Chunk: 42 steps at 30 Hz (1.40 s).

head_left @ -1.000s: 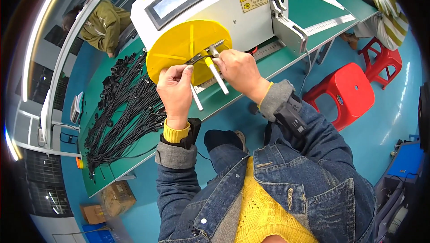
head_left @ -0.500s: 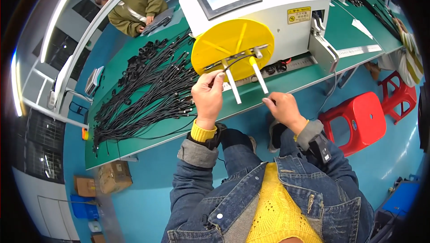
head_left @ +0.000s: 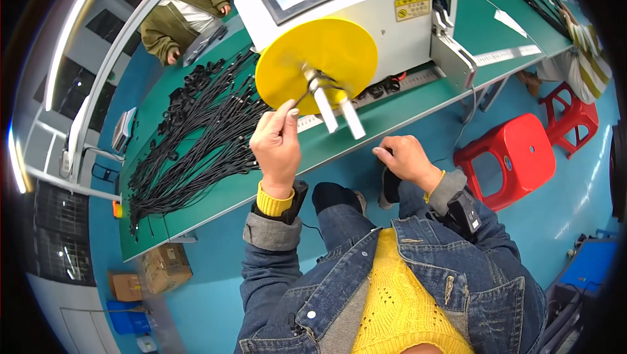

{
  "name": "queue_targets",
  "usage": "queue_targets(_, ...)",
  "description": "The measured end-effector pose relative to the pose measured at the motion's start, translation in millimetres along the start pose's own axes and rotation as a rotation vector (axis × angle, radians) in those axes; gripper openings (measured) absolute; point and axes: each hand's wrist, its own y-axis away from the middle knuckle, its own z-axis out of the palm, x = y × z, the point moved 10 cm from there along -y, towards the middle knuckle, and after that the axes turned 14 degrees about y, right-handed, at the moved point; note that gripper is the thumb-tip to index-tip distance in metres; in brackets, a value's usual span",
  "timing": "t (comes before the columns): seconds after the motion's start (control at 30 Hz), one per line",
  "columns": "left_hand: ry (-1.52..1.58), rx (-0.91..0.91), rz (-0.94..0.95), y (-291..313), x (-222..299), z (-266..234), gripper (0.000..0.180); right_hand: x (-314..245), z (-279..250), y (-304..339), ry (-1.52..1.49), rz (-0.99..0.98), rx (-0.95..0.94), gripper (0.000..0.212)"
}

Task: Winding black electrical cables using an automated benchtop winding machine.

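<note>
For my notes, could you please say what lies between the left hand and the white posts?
The head view shows black cable between the left hand and white posts.

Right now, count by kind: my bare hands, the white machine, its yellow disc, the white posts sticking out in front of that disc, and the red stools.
Bare hands: left hand, right hand: 2
White machine: 1
Yellow disc: 1
White posts: 2
Red stools: 2
Total: 8
</note>
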Motion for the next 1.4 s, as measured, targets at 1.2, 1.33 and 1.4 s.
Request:
queue_targets(1.2,-0.594,-0.353,0.103,-4,55,67,0.039,-37,-95,-51,-0.157,-0.169,0.366,0.044)
queue_targets(1.33,-0.643,-0.358,0.108,-1,37,63,0.047,-36,-79,-65,-0.270,-0.218,0.245,0.070)
queue_targets(1.4,-0.639,-0.438,0.230,4,37,70,0.049,-38,-77,-67,-0.303,-0.231,0.245,0.071)
